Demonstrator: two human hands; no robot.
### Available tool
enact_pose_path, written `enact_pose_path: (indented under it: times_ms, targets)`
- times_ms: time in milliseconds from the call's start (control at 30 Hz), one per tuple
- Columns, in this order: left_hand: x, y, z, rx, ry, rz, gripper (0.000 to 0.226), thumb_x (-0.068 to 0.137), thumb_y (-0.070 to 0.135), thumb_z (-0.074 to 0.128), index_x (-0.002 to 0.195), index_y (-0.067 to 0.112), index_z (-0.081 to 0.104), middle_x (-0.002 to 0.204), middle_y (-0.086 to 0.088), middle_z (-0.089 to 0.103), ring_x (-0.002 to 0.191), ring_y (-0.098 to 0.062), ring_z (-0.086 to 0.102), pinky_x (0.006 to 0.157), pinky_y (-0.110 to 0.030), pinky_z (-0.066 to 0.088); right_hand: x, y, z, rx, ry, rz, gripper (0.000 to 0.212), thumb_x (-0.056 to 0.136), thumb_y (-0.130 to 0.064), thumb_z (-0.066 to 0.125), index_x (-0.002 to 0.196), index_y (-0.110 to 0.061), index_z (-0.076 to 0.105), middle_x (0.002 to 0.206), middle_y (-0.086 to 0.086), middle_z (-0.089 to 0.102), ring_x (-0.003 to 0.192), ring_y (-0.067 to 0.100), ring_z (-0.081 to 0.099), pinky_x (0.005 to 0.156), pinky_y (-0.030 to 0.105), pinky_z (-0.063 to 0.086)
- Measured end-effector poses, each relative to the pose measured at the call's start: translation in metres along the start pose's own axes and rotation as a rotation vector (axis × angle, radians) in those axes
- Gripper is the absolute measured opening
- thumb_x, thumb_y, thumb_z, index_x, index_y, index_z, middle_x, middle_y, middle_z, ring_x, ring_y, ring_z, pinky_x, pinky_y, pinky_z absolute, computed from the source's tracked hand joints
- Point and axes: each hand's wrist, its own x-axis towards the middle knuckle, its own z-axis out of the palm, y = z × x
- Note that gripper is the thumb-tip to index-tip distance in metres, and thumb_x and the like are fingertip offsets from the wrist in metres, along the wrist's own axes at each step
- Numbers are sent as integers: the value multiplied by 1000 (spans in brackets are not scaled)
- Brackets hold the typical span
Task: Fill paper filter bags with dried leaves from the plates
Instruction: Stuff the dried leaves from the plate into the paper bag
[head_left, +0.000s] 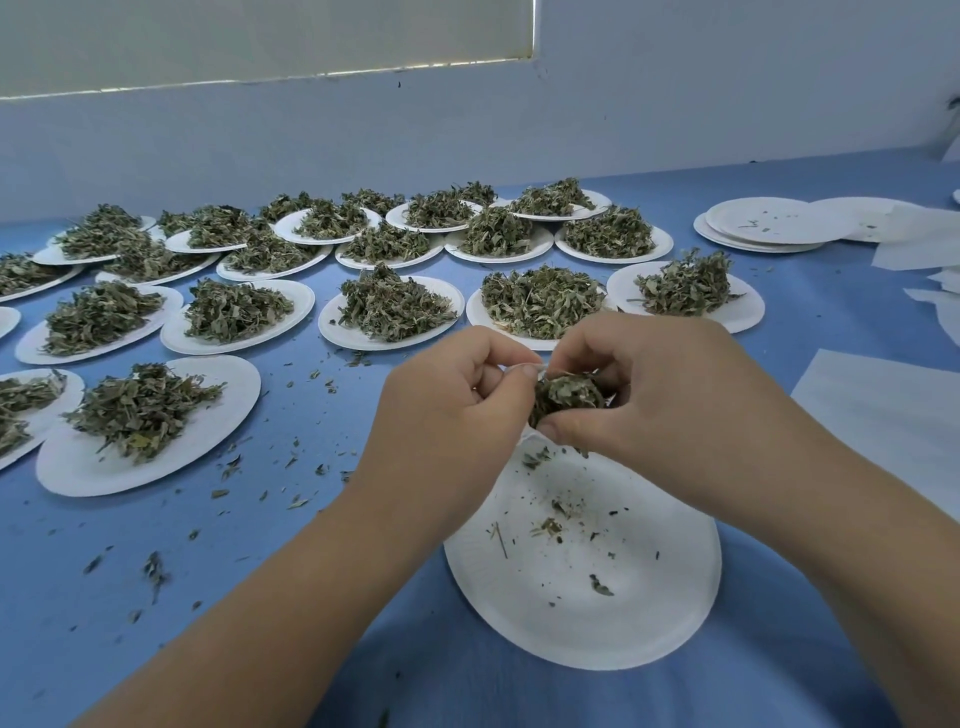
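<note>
Stuffing step: left hand (457, 395) pinches filter bag (535, 365) rim, right hand (649, 384) clutches leaf clump (566, 397). Next, I'd push it in.

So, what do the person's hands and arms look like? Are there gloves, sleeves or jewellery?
Both the left hand and the right hand are bare: no gloves and no rings that show. The left forearm and the right forearm are bare too, with no sleeve, watch or bracelet in view up to the picture's edge.
</note>
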Motion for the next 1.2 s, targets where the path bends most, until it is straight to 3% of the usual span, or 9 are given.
enact_pose_path:
  times_ms: [133, 267, 367, 467, 667, 800, 933, 1133, 1200]
  targets:
    - [0, 0, -2, -6, 15, -10, 17, 89, 15, 63, 76, 26, 68, 61, -12, 58, 44, -4, 39, 42, -11, 31, -1, -2, -7, 123, -36, 28, 28, 58, -43, 78, 84, -40, 70, 80, -24, 68, 69, -3, 65, 66, 22, 54]
    - [1, -1, -3, -14, 38, -32, 16, 88, 17, 63, 76, 25, 68, 57, -9, 56, 42, -3, 38, 42, -11, 31, -2, -1, -9, 194, -34, 29, 22, 65, -33, 81, 81, -35, 66, 82, -23, 68, 63, 1, 67, 63, 25, 53]
    - [1, -1, -3, -39, 32, -41, 15, 88, 17, 63, 76, 26, 68, 56, -8, 56, 41, -3, 38, 41, -11, 31, -2, -1, -4, 126, -1, 2, 16, 69, -28, 81, 75, -35, 68, 76, -25, 66, 64, -1, 65, 61, 22, 50]
    - [1, -1, -3, -50, 16, -41, 16, 88, 15, 63, 76, 25, 68, 51, -5, 49, 41, -4, 36, 41, -11, 30, -1, -3, 1, 17, 14, -58, 17, 70, -30, 81, 80, -40, 72, 72, -16, 64, 75, -3, 60, 67, 16, 45]
    - [2, -3, -3, -23, 49, -45, 16, 88, 18, 64, 76, 28, 68, 60, -7, 60, 44, -3, 43, 42, -10, 33, -1, -1, 0, 119, 26, -58, 23, 64, -48, 70, 87, -42, 67, 92, -28, 62, 78, -4, 63, 69, 14, 48]
    - [2, -3, -4, -44, 58, -50, 15, 88, 18, 64, 77, 27, 68, 60, -7, 60, 43, -3, 42, 41, -11, 33, 0, 0, 3, 111, 103, -111, 16, 72, -31, 76, 78, -34, 62, 86, -17, 62, 74, 1, 64, 66, 21, 52]
    - [1, -1, -4, -59, 36, -30, 16, 88, 14, 64, 78, 25, 69, 57, -6, 59, 41, -1, 41, 41, -9, 31, 1, -1, 10, 27, 144, -174, 13, 71, -25, 80, 78, -27, 69, 81, -11, 61, 77, 7, 60, 70, 35, 53]
    - [1, 1, -5, -44, 35, -19, 16, 89, 14, 63, 79, 24, 69, 57, -4, 62, 40, 0, 42, 41, -7, 30, 3, 5, 9, 65, 79, -177, 11, 78, -32, 73, 88, -33, 76, 85, -12, 60, 82, 5, 61, 73, 34, 53]
    - [1, 1, -5, -63, 37, -26, 16, 89, 14, 63, 79, 24, 69, 52, -2, 56, 39, 0, 41, 41, -8, 30, 3, 5, 8, 92, 70, -178, 14, 81, -24, 71, 90, -34, 75, 86, -13, 61, 83, 5, 62, 74, 34, 55]
